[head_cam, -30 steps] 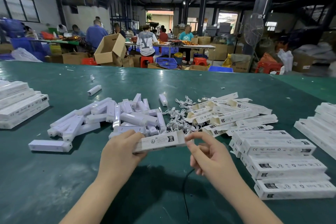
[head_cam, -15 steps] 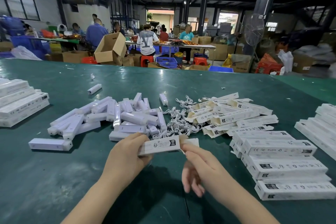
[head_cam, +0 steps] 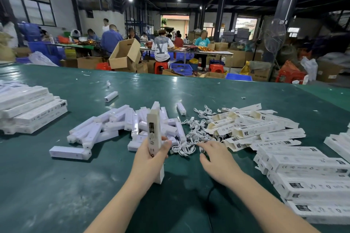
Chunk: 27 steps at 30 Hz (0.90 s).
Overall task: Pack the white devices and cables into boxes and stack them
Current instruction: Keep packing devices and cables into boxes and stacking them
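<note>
We see the left hand (head_cam: 151, 154) curled round a long, slim white cardboard box (head_cam: 155, 139), held upright with its lower end on the glossy dark-green table top (head_cam: 56, 185); the printed face of the carton is turned toward us, and its upper end stands in front of the pile behind. The right hand (head_cam: 216, 157) lies palm down with fingers loosely spread, its fingertips (head_cam: 203, 144) reaching the near edge of a tangle of thin white coiled cables (head_cam: 191, 136); we cannot tell whether a cable is pinched.

Behind the upright box lies a loose heap of smooth white bar-shaped plastic devices (head_cam: 113, 128), rectangular and matte, with one single bar (head_cam: 70, 152) lying apart at the near left. To the right of the cables sits a jumble of unfilled white cartons with open flaps (head_cam: 253, 126), cream inside. Nearer on the right, closed printed boxes lie in an overlapping row (head_cam: 310, 176). At the far left a second stack of closed white boxes (head_cam: 32, 111) rests on the table, well apart from the hands.
</note>
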Each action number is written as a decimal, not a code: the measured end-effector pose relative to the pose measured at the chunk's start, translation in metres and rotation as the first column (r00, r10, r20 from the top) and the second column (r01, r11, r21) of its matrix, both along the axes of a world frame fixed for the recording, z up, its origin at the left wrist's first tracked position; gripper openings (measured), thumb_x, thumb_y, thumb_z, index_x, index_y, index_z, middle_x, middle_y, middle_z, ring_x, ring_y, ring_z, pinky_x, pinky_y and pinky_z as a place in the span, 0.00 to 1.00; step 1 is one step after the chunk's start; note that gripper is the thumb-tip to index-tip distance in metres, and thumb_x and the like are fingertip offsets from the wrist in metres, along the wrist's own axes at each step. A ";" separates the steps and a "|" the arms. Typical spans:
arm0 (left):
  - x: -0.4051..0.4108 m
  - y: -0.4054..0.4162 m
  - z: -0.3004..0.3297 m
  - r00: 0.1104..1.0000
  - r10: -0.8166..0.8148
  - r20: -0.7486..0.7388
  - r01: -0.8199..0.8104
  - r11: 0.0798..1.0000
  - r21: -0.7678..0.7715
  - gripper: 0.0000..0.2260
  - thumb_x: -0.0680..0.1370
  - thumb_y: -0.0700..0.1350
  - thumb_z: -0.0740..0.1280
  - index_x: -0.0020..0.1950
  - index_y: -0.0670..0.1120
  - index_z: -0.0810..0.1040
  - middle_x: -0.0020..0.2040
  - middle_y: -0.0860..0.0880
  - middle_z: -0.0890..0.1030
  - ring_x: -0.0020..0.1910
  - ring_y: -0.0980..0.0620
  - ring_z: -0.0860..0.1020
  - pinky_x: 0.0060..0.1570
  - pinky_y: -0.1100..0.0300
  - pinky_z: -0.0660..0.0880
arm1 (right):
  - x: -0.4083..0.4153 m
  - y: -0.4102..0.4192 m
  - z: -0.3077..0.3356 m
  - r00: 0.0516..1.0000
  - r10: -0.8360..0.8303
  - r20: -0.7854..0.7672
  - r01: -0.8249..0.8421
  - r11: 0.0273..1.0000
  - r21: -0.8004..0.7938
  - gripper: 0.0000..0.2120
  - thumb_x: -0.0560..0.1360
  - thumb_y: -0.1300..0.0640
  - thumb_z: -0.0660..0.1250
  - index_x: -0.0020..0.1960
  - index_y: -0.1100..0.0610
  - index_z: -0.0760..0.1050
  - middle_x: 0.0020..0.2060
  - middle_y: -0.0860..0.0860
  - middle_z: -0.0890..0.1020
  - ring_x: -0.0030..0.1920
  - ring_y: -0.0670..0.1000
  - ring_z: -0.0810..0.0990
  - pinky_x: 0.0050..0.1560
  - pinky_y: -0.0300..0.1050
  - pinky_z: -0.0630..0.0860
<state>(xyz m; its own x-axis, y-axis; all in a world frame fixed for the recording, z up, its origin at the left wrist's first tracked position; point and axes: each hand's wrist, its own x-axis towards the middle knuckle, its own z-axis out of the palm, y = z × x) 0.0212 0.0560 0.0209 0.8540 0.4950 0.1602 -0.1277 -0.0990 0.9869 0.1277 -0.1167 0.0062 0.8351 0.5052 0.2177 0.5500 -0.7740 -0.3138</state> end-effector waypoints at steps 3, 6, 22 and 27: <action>-0.003 0.000 0.002 1.000 -0.030 0.001 0.030 0.999 0.016 0.06 0.76 0.49 0.70 0.49 0.50 0.78 0.31 0.60 0.78 0.32 0.62 0.76 0.34 0.74 0.72 | 0.006 0.007 -0.004 0.995 -0.001 0.097 0.017 0.986 -0.166 0.17 0.82 0.52 0.54 0.68 0.51 0.74 0.64 0.48 0.75 0.66 0.52 0.67 0.69 0.45 0.62; -0.004 0.001 0.003 0.999 -0.043 -0.003 0.043 0.999 -0.005 0.07 0.74 0.50 0.72 0.45 0.47 0.78 0.30 0.56 0.76 0.30 0.59 0.75 0.33 0.73 0.72 | -0.003 0.008 -0.003 0.981 -0.038 0.192 0.044 0.999 -0.028 0.12 0.81 0.53 0.59 0.57 0.51 0.81 0.53 0.47 0.80 0.59 0.50 0.72 0.66 0.42 0.64; -0.012 -0.023 0.009 0.958 -0.288 -0.016 0.284 0.951 -0.121 0.07 0.73 0.38 0.73 0.37 0.48 0.83 0.39 0.46 0.85 0.39 0.53 0.82 0.41 0.63 0.79 | -0.077 -0.011 0.013 0.922 0.181 0.341 -0.317 0.860 0.401 0.20 0.66 0.69 0.76 0.55 0.55 0.81 0.42 0.45 0.82 0.43 0.40 0.76 0.47 0.34 0.74; -0.015 -0.023 0.014 0.941 -0.338 -0.026 0.332 0.934 -0.131 0.09 0.73 0.36 0.73 0.36 0.47 0.82 0.38 0.45 0.83 0.38 0.53 0.81 0.40 0.64 0.77 | -0.081 -0.014 0.016 0.942 0.227 0.245 -0.325 0.798 0.507 0.32 0.69 0.63 0.74 0.67 0.41 0.70 0.52 0.39 0.77 0.53 0.41 0.76 0.52 0.35 0.74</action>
<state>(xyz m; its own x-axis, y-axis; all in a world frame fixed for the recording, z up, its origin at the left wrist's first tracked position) 0.0064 0.0335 0.0344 0.9788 0.1918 0.0713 -0.0850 0.0641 0.9943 0.0471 -0.1309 0.0223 0.6056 0.4718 0.6409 0.7948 -0.3179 -0.5170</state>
